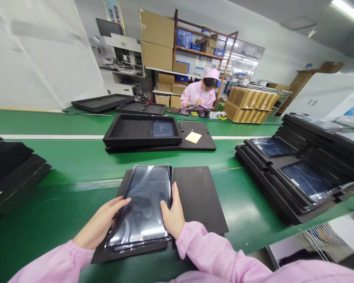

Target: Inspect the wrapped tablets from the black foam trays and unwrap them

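A tablet-sized glass panel [144, 204] with a shiny, film-like surface lies over a black foam pad [153, 247] right in front of me. My left hand [106, 216] grips its left edge, thumb on top of the glass and fingers reaching under the side. At the right edge, my right hand [173, 212] holds it with the thumb on the face and the fingers along the side. Another flat black foam sheet [197, 196] lies against the right side, close to my right hand.
Across the green table [73, 157] sits a black foam tray [141, 143] holding one panel, beside a foam board with a yellow note [193, 136]. Stacked trays with panels [268, 188] stand right; black foam sheets [11, 173] pile left. A co-worker [199, 94] sits beyond, near cardboard dividers [250, 104].
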Demonstrator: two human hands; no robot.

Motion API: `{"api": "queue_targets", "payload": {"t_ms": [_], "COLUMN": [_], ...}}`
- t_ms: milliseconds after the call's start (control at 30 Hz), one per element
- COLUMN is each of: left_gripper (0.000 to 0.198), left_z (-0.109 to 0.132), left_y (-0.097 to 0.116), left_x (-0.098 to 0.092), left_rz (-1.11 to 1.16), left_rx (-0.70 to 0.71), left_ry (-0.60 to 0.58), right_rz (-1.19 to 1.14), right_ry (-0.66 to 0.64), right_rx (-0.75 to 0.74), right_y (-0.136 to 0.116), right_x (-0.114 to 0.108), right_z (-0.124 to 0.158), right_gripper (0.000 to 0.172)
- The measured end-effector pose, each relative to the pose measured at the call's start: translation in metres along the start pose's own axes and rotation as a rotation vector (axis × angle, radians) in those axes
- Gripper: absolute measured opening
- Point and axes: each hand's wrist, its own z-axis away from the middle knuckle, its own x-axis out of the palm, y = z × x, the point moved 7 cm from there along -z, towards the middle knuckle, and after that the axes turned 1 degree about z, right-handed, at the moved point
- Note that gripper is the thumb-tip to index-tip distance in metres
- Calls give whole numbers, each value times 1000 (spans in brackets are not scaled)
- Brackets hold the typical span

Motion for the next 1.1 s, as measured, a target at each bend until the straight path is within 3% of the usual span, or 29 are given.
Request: {"api": "queue_targets", "payload": {"t_ms": [133, 267, 400, 567, 700, 833, 933, 1100], "left_gripper": [58, 57, 50, 44, 35, 22, 26, 41], "left_z": [2, 9, 22, 41, 31, 3, -8, 3], "left_y": [7, 19, 33, 75, 99, 97, 88, 71], "left_x": [21, 32, 38, 53, 75, 95, 94, 101], "left_rz": [64, 133, 196, 125, 50, 13, 93, 263], "left_rx": [-133, -97, 79, 490, 735, 788, 772, 800], "left_ry": [-200, -182, -154, -176, -114, -90, -2, 83], "right_rz": [-71, -200, -352, -392, -380, -313, -264, -224], "right_ry": [-19, -9, 39, 20, 120, 127, 74, 57], "right_rx": [58, 70, 70, -61, -195, -302, -357, -453], "right_y": [-3, -7, -13, -43, -65, -80, -93, -119], "right_x": [-2, -8, -27, -53, -83, -100, -105, -112], "right_z": [2, -3, -19, -44, -57, -55, -56, -66], "right_gripper": [83, 87, 86, 59, 48, 32, 24, 37]}}
